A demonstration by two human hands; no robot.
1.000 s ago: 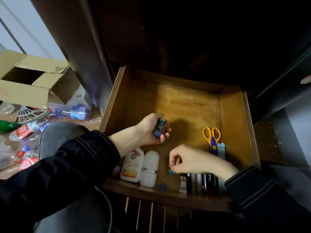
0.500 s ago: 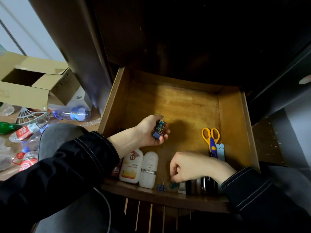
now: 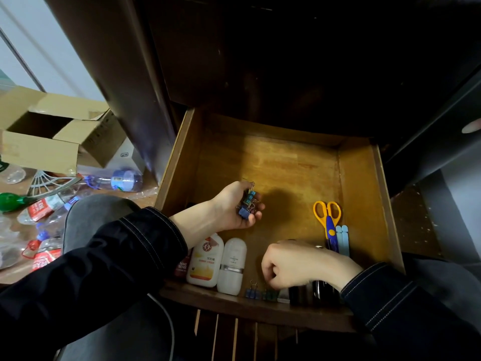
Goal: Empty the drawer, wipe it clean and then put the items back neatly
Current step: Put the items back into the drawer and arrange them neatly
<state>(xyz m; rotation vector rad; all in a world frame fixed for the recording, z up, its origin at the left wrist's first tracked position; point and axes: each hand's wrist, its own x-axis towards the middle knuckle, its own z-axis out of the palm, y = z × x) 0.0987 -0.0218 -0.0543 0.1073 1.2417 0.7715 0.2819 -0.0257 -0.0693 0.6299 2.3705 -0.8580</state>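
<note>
The left hand (image 3: 234,207) lay palm up over the left part of the drawer (image 3: 364,178) floor, its fingers curled narrowly round a small bunch of binder clips (image 3: 248,204), blue and teal, whose wire handles stuck out above the fingertips toward the back wall. The right hand (image 3: 291,264) was near the front edge, knuckles up, with the fingers curled tightly downward; I cannot tell if it pinched anything, because the fingertips were hidden under the hand. Just below it, against the front wall, stood a green binder clip (image 3: 270,294), and beside this, to the left, a blue binder clip (image 3: 252,291) with its handles upward. In the front left corner two bottles lay side by side, touching, their long axes running front to back: a white bottle with an orange label (image 3: 207,259) and a plain white container (image 3: 233,265). Near the right wall the scissors (image 3: 328,222) lay along the same direction, the yellow handles toward the back and the blades toward the front, with two light blue sticks (image 3: 343,238) just beside them. Outside the drawer, on the floor to the left, were an open cardboard box (image 3: 39,147) and several plastic bottles (image 3: 122,179).
</note>
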